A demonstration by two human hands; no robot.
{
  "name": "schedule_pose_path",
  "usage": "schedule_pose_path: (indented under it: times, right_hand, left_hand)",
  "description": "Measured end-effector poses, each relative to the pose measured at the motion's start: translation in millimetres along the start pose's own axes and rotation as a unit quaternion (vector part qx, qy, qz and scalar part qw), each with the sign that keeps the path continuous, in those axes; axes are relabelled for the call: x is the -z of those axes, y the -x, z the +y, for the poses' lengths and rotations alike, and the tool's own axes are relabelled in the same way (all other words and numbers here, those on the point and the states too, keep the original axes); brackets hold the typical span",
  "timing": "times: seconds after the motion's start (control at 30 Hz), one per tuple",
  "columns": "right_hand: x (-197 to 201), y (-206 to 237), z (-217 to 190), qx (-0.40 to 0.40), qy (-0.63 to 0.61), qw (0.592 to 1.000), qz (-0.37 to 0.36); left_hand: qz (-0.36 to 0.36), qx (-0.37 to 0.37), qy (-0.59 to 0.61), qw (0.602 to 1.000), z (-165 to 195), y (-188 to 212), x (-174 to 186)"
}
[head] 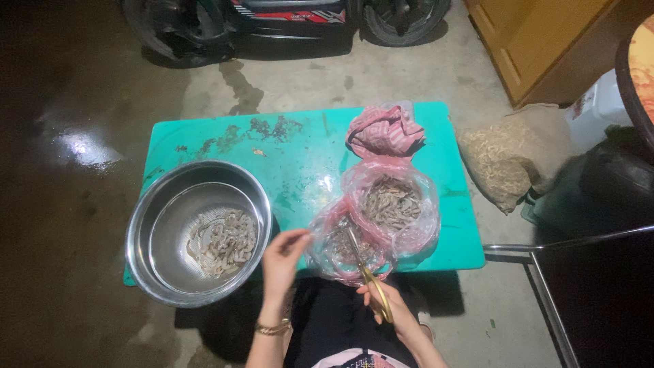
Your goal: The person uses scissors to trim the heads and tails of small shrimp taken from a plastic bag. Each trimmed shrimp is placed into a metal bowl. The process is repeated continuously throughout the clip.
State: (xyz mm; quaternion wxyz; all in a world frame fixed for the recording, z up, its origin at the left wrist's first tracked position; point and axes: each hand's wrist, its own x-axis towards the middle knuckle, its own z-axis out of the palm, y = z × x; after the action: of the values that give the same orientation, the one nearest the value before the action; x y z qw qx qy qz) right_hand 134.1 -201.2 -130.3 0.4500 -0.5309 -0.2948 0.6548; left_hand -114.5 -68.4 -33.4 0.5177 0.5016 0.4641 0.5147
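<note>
Gripping a pair of gold-handled metal scissors, the right hand sits at the near edge of the low turquoise plastic table, its fingers closed around the handles; the blades point up and away into the nearer clear plastic bag with pink trim, which holds small grey shrimp. The left hand hovers just left of that bag, thumb and fingers pinched narrowly together near its rim; whether they hold a shrimp cannot be told. A gold bracelet circles the left wrist.

Just beyond the nearer bag, touching it, lies a second clear pink-tinted bag of shrimp, fuller and open at the top. Behind that rests a crumpled pink-and-white striped bag. A round stainless steel bowl with a small heap of shrimp stands at the table's left end, overhanging its near edge.

On the concrete floor to the right of the table slumps a tan sack, with a white container with a coloured label beyond it.
</note>
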Motion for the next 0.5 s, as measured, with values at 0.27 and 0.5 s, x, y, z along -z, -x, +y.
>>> schedule_pose_path:
  times: [0.27,0.5]
  right_hand:
    - [-32,16,-57,0.091,0.496,0.840,0.198]
    - [-56,33,-90,0.165,0.594,0.746,0.252]
  left_hand:
    - [0.229,-0.153,-0.287,0.917,54,-1,79]
    - [0.108,-0.119,-0.253,0.954,36,24,39]
